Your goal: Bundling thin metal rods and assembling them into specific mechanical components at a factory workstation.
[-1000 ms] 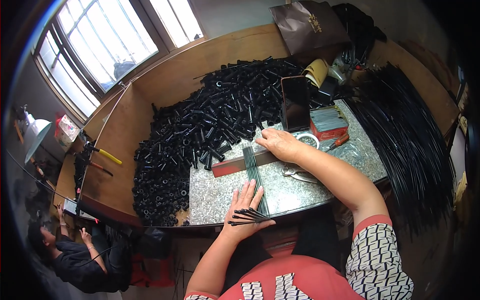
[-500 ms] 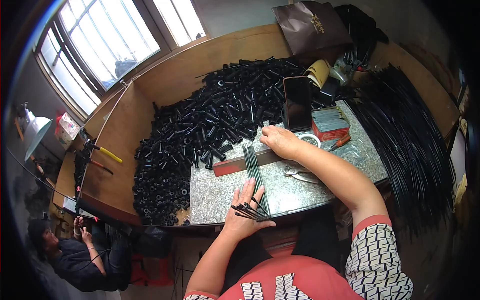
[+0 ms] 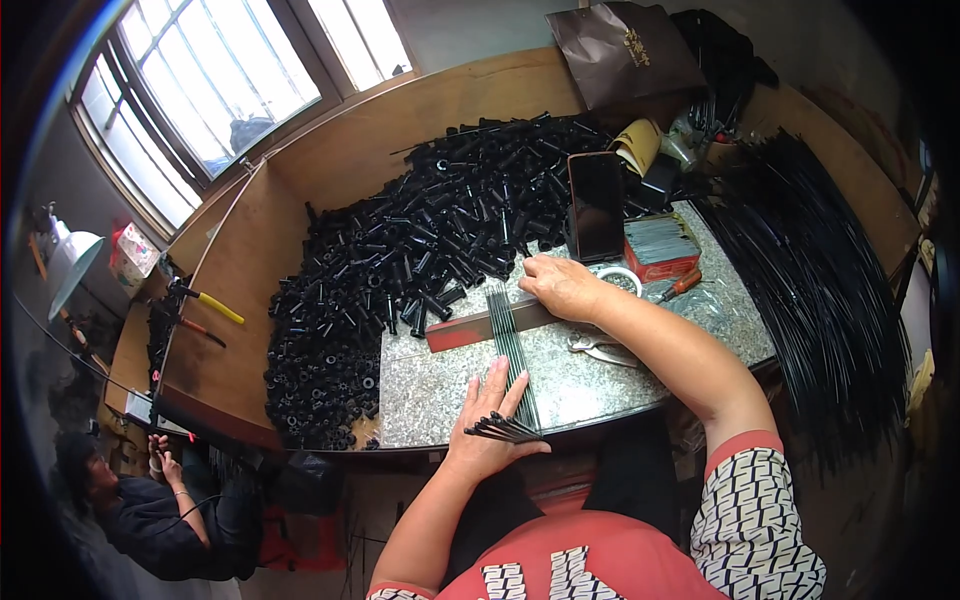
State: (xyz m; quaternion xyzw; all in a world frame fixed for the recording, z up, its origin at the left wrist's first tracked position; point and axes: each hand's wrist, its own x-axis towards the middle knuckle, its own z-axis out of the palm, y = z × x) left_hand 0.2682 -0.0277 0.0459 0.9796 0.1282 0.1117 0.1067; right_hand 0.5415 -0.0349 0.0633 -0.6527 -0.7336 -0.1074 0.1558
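A row of thin dark metal rods (image 3: 503, 322) lies side by side across a flat metal bar (image 3: 462, 333). Their black near ends (image 3: 503, 428) are bent to the left and rest over my left hand (image 3: 488, 430). That hand lies at the counter's front edge, its fingers stretched out and its thumb pointing right. My right hand (image 3: 565, 288) is closed at the far end of the bar, close to the heap of black tubular parts (image 3: 430, 220). Its fingertips are pinched beside a small dark part; what they hold, if anything, cannot be made out.
Pliers (image 3: 600, 349), a white ring (image 3: 620, 280), a red box (image 3: 660, 250) and a screwdriver (image 3: 682, 284) lie right on the stone slab (image 3: 430, 400). A phone (image 3: 595, 205) stands behind them. Long black rods (image 3: 810, 290) pile at far right. A co-worker (image 3: 170, 510) sits at lower left.
The rods' black ends have drawn into a tighter, more even row over my left hand. Both my hands have stayed nearly where they were.
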